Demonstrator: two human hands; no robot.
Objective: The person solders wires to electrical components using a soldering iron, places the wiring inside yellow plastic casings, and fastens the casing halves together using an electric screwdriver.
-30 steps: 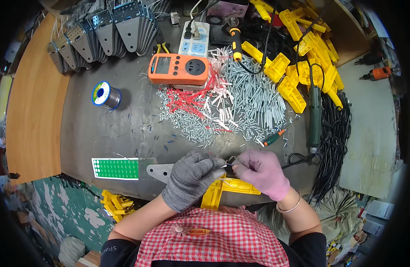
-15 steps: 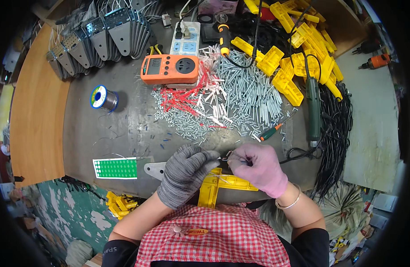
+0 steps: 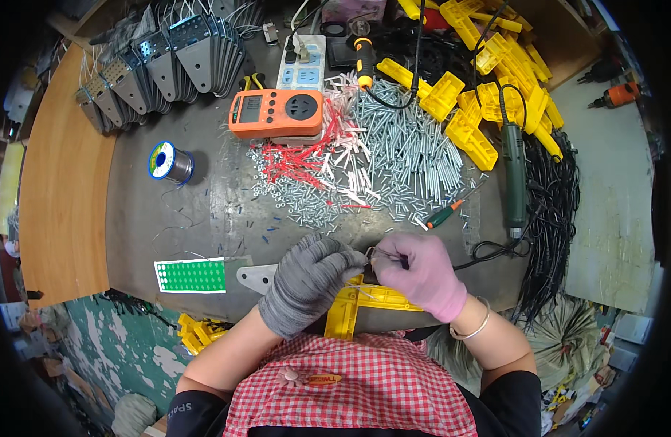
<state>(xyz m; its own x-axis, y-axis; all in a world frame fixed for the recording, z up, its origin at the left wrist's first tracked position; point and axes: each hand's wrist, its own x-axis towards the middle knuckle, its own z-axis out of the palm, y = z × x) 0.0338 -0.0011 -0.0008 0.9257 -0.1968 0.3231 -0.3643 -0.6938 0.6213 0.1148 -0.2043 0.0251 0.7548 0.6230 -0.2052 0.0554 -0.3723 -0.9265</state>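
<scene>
My left hand [image 3: 310, 280], in a grey glove, pinches the tip of a thin wire [image 3: 371, 253]; the exact joint is hidden by the fingers. Facing it, my right hand [image 3: 421, 275] in a pink glove is closed round the end of a black cable [image 3: 480, 259] that trails off to the right. The fingertips of both hands nearly meet. Beneath them lies a yellow plastic housing [image 3: 341, 313], with pale wires [image 3: 375, 292] across it. A grey metal plate with holes [image 3: 255, 278] sticks out from under my left hand.
Beyond my hands lie heaped screws [image 3: 408, 146], red and white sleeves [image 3: 295, 166] and an orange meter [image 3: 276, 114]. A solder spool [image 3: 171, 162] and a green sticker sheet [image 3: 190, 276] sit left. Right are a screwdriver [image 3: 445, 214], a green power tool [image 3: 513, 178] and yellow housings [image 3: 472, 146].
My fingertips have come closer together, narrowing the gap where the wire showed. My right hand has shifted slightly left. The whole view has moved a little.
</scene>
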